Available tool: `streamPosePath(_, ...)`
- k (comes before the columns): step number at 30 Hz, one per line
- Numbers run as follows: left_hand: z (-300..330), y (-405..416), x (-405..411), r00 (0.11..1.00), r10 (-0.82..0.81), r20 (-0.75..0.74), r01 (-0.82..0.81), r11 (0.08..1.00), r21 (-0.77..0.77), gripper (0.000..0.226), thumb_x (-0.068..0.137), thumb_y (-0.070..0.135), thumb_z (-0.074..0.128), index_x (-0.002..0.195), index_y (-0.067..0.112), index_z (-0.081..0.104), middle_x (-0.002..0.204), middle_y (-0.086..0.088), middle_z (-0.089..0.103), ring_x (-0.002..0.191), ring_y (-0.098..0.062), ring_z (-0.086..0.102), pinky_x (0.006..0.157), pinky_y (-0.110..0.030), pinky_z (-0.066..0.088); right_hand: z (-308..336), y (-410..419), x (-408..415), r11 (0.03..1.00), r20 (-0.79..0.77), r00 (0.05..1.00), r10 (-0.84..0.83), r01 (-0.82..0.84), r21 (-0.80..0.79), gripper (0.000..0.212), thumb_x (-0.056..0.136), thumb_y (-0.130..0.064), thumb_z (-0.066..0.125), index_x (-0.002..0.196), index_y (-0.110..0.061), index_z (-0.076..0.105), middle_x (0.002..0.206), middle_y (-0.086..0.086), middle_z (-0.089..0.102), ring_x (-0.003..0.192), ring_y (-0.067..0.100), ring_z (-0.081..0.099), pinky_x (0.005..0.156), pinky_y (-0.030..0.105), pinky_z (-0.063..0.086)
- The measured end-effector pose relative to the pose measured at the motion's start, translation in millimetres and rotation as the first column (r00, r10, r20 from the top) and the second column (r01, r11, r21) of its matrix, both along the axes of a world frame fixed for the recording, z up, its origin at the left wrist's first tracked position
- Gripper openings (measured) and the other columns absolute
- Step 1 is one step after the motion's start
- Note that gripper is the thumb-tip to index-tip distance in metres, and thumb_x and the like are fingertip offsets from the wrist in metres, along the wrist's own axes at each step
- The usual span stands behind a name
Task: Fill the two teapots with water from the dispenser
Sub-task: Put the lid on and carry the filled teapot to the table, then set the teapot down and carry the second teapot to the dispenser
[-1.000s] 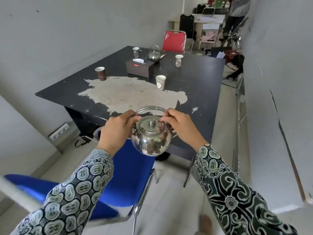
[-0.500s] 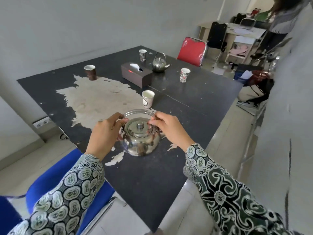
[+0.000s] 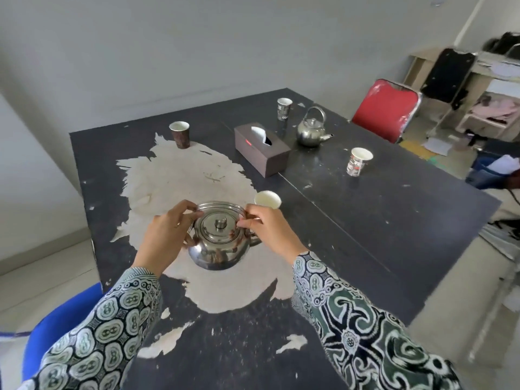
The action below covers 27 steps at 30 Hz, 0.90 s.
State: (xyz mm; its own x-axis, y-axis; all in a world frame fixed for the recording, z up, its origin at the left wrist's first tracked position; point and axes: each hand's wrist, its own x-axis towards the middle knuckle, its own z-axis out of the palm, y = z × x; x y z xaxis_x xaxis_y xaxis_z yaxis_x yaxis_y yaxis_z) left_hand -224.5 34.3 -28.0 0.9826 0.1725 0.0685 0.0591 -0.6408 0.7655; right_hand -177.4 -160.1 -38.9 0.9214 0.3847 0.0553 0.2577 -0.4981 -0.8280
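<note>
A steel teapot (image 3: 218, 249) with its lid on is over the worn pale patch of the black table (image 3: 380, 220), held between both hands. My left hand (image 3: 166, 237) grips its left side and the folded-down handle. My right hand (image 3: 270, 229) pinches the handle on the right and hides the spout side. Whether the pot's base touches the table I cannot tell. A second steel teapot (image 3: 311, 132) stands upright at the far side of the table, handle raised. No dispenser is in view.
A paper cup (image 3: 268, 199) stands just behind my right hand. More cups (image 3: 180, 134) (image 3: 358, 161) (image 3: 284, 108) and a brown tissue box (image 3: 261, 149) sit farther back. A blue chair (image 3: 56, 325) is at the near left, a red chair (image 3: 385, 109) beyond the table.
I have come up to the table carrying the teapot; it went from in front of the table's edge, above the blue chair, to over the pale patch. Both hands kept their hold.
</note>
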Motion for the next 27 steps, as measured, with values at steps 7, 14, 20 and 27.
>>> streamPosePath(7, -13, 20, 115, 0.988, 0.156, 0.005, -0.156, 0.987, -0.04, 0.017, 0.094, 0.011, 0.042, 0.092, 0.023, 0.054, 0.083, -0.001, 0.067, 0.05, -0.014, 0.064, 0.045, -0.026, 0.054, -2, 30, 123, 0.993, 0.026, 0.996, 0.083, -0.08, -0.082, 0.014, 0.081, -0.022, 0.067, 0.077, -0.008, 0.063, 0.077, 0.006, 0.069, 0.072, 0.02, 0.061, 0.063, 0.025, 0.043)
streamPosePath(14, -50, 33, 210, 0.949, 0.314, -0.002, -0.31, 0.937, -0.159, 0.024, 0.094, 0.018, 0.044, 0.116, 0.028, 0.045, 0.116, -0.006, 0.062, 0.093, -0.033, 0.063, 0.082, -0.052, 0.052, -24, 69, 194, 0.993, 0.028, 0.999, 0.033, -0.029, -0.115, 0.041, 0.078, -0.017, 0.068, 0.047, -0.023, 0.042, 0.054, -0.007, 0.051, 0.056, 0.014, 0.043, 0.049, 0.025, 0.03)
streamPosePath(20, -97, 10, 220, 0.966, 0.257, -0.022, -0.256, 0.966, 0.017, 0.059, 0.091, 0.011, 0.052, 0.142, 0.009, 0.023, 0.149, -0.014, 0.028, 0.134, -0.032, 0.03, 0.108, -0.04, 0.026, -52, 100, 226, 0.99, -0.003, 0.991, -0.132, 0.132, -0.046, 0.023, 0.08, -0.021, 0.065, 0.061, -0.019, 0.053, 0.069, 0.001, 0.061, 0.063, 0.018, 0.049, 0.05, 0.028, 0.034)
streamPosePath(27, -131, 24, 242, 0.994, 0.032, -0.101, -0.011, 0.978, 0.207, 0.075, 0.093, 0.012, 0.049, 0.144, 0.015, -0.006, 0.155, -0.003, -0.01, 0.143, -0.025, -0.008, 0.115, -0.037, 0.004, -68, 116, 248, 0.978, 0.044, 0.983, -0.18, 0.184, -0.101, 0.011, 0.085, -0.025, 0.061, 0.08, -0.016, 0.066, 0.082, 0.002, 0.072, 0.07, 0.019, 0.061, 0.053, 0.025, 0.036)
